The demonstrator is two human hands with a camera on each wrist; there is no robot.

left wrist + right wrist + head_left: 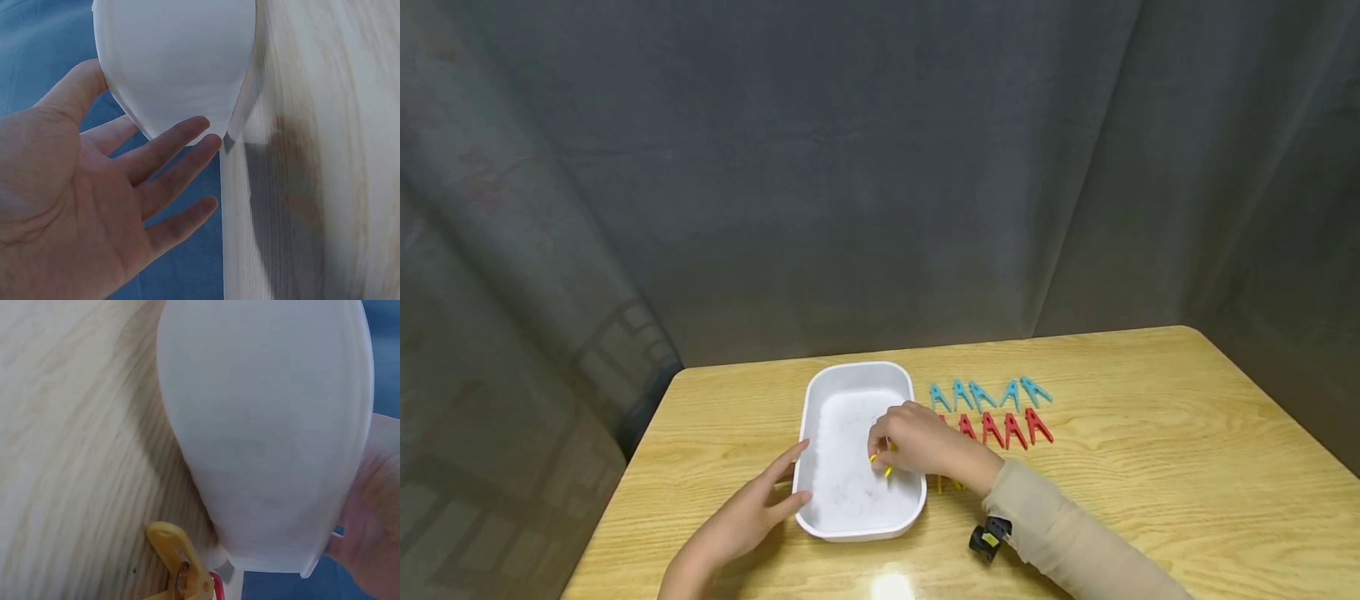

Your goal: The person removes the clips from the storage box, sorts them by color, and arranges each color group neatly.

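A white plastic tray (850,533) stands on the wooden table. Over its right side reaches my right hand (917,437), pinching a yellow clothespin (888,471) inside the tray; the fingers partly cover it. In the right wrist view the tray's outer wall (262,437) hides the fingertips and only part of that hand (375,531) shows. My left hand (748,512) is at the tray's left side, with thumb and fingertips touching the rim. Its fingers are spread and fairly straight against the tray (175,69) in the left wrist view.
Right of the tray, blue clothespins (982,396) line up in a row, with red clothespins (992,430) in a row nearer. Yellow clothespins (939,483) lie partly hidden under my right forearm; one yellow clothespin (181,562) shows close to the tray wall. A dark curtain (850,208) hangs behind the table.
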